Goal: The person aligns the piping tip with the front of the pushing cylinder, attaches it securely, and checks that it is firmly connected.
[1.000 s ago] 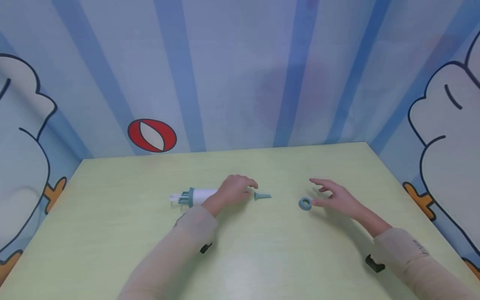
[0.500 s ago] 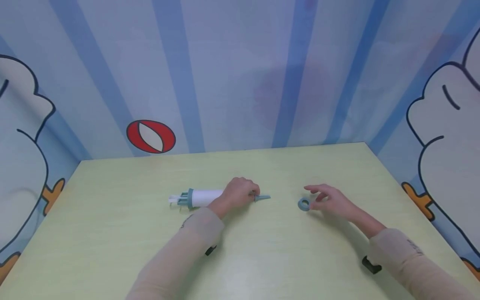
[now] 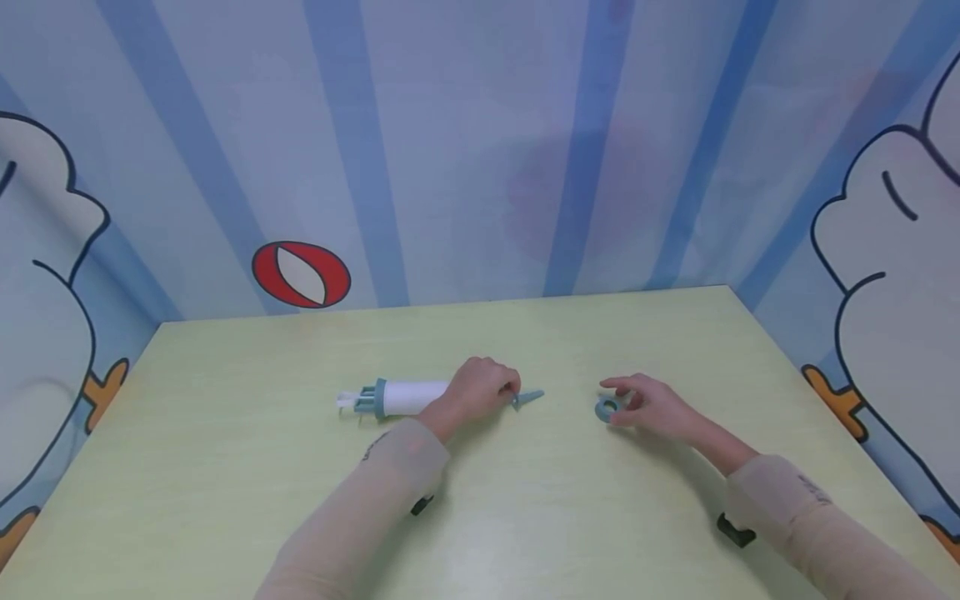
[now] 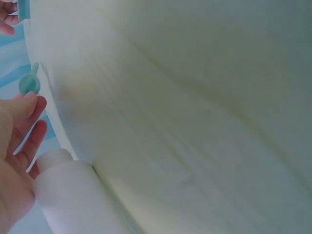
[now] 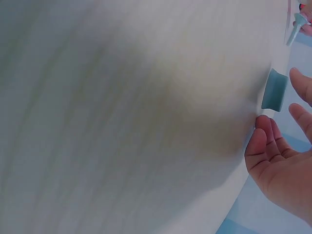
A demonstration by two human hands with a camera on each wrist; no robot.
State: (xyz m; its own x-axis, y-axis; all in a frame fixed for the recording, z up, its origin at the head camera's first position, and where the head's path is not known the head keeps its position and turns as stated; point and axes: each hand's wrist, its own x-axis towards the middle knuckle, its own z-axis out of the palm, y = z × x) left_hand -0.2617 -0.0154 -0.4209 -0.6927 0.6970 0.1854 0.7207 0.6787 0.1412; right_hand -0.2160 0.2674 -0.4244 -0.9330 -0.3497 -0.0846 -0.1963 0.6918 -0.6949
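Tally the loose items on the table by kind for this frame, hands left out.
White tube with teal end cap: 1
Teal cone nozzle: 1
Teal ring: 1
Total: 3
The left hand lies over the tube's nozzle end; the right hand is at the ring.

Head view looks down over the table (image 3: 525, 517); both blurry wrist views apparently skim it closely.

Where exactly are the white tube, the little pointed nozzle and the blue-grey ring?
white tube (image 3: 414, 395), head view, middle of its bare barrel.
pointed nozzle (image 3: 531, 397), head view, its tapered tip.
blue-grey ring (image 3: 606, 408), head view, its left rim.
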